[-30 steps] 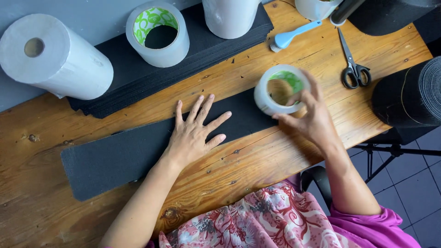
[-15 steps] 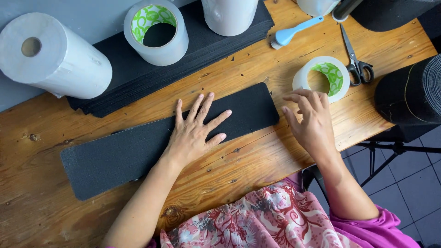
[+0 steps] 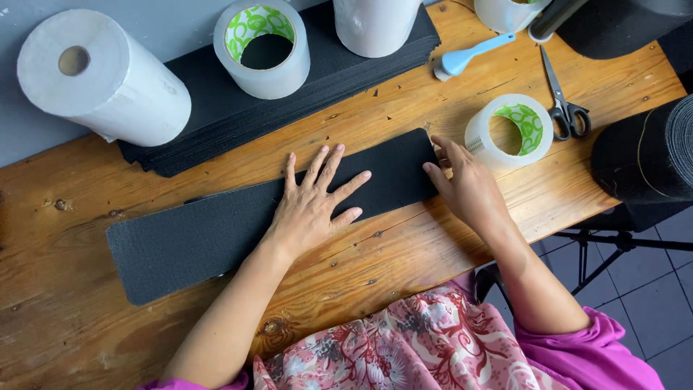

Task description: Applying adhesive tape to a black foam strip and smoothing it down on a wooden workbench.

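Observation:
A long black rough strip (image 3: 216,231) lies flat along the wooden table (image 3: 433,238). My left hand (image 3: 314,202) presses flat on its middle, fingers spread. My right hand (image 3: 465,184) rests at the strip's right end, fingertips touching that edge, holding nothing. A clear tape roll with a green-patterned core (image 3: 510,130) stands on the table just to the right of my right hand.
A stack of black sheets (image 3: 238,115) lies behind, carrying a second tape roll (image 3: 263,49) and a white roll (image 3: 375,25). A paper towel roll (image 3: 105,76) lies at far left. Scissors (image 3: 563,97), a blue brush (image 3: 469,56) and a black material roll (image 3: 650,152) are at right.
My right hand carried the tape roll to the right, set it down on the table and let go, then came back to the strip's right end. My left hand stayed put.

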